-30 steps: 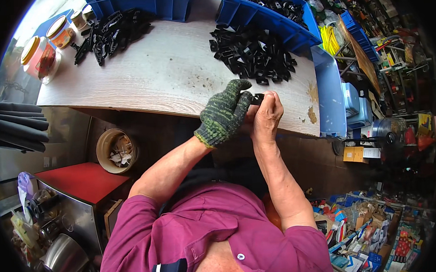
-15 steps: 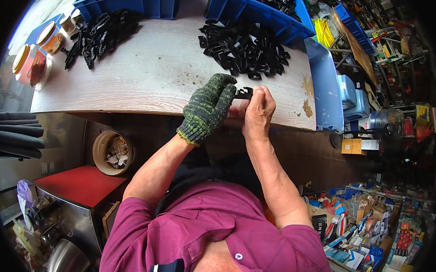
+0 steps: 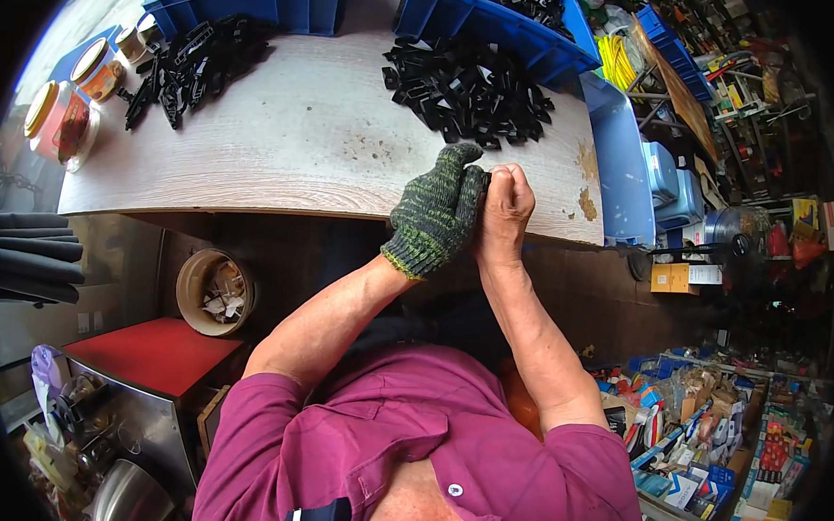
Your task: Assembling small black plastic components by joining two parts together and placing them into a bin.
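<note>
My left hand (image 3: 441, 205), in a dark green knitted glove, is closed and pressed against my bare right hand (image 3: 505, 211) above the front edge of the table (image 3: 269, 141). The fingers of my right hand are curled, thumb on top. Between them the small black plastic part seen a moment earlier is almost wholly hidden. Just beyond my hands lies a heap of small black plastic parts (image 3: 470, 93). Farther left is a second heap of longer black plastic pieces (image 3: 195, 69).
Blue crates (image 3: 494, 21) stand along the table's back, the right one holding more black parts. Lidded jars (image 3: 59, 119) sit at the left end. Below the table edge are a waste bin (image 3: 185, 296) and a red-topped cabinet (image 3: 149, 359). A light-blue bin (image 3: 624, 165) adjoins the right end.
My left hand has moved right and closed up against my right hand. The black part that showed between them is now covered. Both heaps look the same.
</note>
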`<state>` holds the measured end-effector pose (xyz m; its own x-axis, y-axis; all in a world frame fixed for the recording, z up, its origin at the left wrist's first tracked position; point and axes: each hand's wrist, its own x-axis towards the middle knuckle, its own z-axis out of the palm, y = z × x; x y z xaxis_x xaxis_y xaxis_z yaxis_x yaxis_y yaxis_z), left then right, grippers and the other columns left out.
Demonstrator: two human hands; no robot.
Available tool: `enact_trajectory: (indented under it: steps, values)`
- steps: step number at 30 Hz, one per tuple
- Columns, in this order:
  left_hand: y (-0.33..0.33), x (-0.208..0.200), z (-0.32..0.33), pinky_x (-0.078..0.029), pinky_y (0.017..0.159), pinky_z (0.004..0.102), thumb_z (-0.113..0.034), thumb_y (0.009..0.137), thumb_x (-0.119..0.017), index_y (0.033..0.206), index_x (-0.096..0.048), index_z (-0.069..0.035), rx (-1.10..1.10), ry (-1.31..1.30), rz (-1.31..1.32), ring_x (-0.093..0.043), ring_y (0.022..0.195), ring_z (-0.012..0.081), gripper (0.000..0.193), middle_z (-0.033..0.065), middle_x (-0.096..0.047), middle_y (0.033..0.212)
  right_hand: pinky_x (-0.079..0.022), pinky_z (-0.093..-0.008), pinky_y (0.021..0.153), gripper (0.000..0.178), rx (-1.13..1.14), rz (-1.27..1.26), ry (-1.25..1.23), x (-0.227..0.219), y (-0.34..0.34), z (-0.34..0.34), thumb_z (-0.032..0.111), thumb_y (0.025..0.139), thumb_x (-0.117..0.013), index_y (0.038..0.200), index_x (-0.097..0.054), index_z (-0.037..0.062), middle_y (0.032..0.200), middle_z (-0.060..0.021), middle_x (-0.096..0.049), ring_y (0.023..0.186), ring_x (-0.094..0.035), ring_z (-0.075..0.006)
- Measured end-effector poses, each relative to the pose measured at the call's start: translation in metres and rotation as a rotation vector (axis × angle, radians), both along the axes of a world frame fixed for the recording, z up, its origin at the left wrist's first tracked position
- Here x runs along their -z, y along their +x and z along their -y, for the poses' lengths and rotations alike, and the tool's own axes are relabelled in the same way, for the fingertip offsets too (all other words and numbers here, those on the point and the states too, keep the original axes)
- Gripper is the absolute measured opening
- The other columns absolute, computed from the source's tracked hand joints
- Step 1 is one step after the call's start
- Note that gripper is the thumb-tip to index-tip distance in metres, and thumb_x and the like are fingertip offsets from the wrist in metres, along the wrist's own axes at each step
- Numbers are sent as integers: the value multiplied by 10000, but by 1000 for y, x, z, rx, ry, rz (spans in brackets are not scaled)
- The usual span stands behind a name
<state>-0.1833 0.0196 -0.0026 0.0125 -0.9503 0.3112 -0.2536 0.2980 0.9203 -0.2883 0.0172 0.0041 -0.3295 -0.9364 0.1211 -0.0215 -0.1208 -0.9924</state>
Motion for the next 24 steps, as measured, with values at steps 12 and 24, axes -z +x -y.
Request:
enact_trajectory:
  steps: [12,24]
  values:
    - [37,25,13,-548,741,305,-176,994,-602,1247,-569,-31,375,-52,-328,-659,816,152,294,76,-658,997,-362,-207,546,329,-283,99,42,-17,-5,-13,224,877,-725,1123,-598,48,713,53,-510,581,-398,-38]
    - [47,0,8,-501,658,257,-314,1003,-577,1162,-606,-84,502,370,-760,-630,750,93,281,18,-647,887,-404,-196,449,338,-280,163,12,-14,-1,-20,115,830,-774,1135,-637,72,703,36,-595,496,-435,-34]
